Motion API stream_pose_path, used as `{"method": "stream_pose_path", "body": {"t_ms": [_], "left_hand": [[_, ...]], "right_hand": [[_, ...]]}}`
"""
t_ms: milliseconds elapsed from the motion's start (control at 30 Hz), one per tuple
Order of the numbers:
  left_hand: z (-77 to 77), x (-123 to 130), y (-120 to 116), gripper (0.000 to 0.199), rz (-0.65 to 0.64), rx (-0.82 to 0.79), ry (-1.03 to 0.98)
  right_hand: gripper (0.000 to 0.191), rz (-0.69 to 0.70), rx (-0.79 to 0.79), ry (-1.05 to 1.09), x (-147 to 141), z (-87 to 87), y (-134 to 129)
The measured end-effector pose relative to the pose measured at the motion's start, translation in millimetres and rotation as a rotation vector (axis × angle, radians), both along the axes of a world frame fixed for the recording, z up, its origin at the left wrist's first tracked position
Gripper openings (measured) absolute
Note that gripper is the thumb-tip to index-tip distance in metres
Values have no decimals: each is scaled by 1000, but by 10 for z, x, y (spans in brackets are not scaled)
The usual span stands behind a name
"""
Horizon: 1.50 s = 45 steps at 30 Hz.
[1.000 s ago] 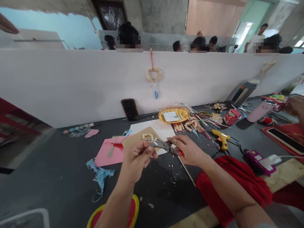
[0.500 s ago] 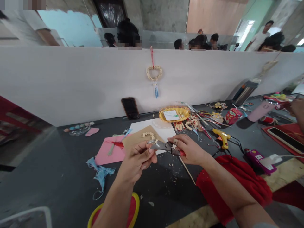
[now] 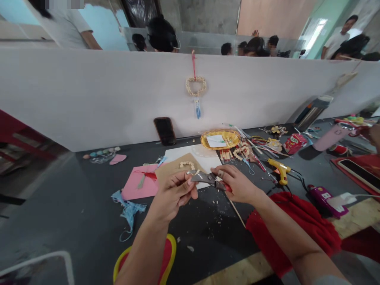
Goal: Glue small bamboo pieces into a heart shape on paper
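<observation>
My right hand (image 3: 237, 184) is closed around the red handles of a pair of pruning shears (image 3: 208, 179), whose blades point left. The fingers of my left hand (image 3: 177, 192) pinch together right at the blade tips, around a small pale wooden piece (image 3: 197, 172) that lies across the jaws. Most of that piece is hidden by fingers and blades. Just beyond, a curved row of pale wooden bits (image 3: 187, 164) lies on brown paper (image 3: 169, 170). A thin pale stick (image 3: 237, 213) slants down from below my right hand; I cannot tell whether the hand touches it.
A blue tassel (image 3: 129, 211) and pink paper (image 3: 135, 186) lie left. A yellow glue gun (image 3: 280, 171), red cloth (image 3: 291, 225) and purple power strip (image 3: 326, 202) are right. Behind stand a yellow basket (image 3: 204, 143) and phone (image 3: 165, 130). A heart-shaped ornament (image 3: 204, 88) hangs on the white partition.
The view has shifted slightly, so the table things sit a little further right and higher. Both hands keep their hold, with the shears still at the left fingertips.
</observation>
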<state>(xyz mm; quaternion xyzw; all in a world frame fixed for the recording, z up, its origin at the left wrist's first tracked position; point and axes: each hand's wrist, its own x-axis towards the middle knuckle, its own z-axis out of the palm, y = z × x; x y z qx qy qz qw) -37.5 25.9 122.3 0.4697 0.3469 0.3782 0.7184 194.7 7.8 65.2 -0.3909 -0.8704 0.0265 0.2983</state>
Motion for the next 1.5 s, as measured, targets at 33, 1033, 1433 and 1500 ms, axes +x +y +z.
{"method": "stream_pose_path", "body": {"t_ms": [33,1033,1433,1500], "left_hand": [[-5,1,4,39,-2,-5,0],[106,-39,-134,30,125,330,165],[-58,152,-81,19,135,710,556],[-66,153,-93,17,159,763,596]], "right_hand": [[73,-5,6,6,1,-6,1],[45,-682,-328,-238,1081,-267,-511],[21,-601,-277,-88,653,-211,-355],[20,-401,-333,207,481,5,-302]]}}
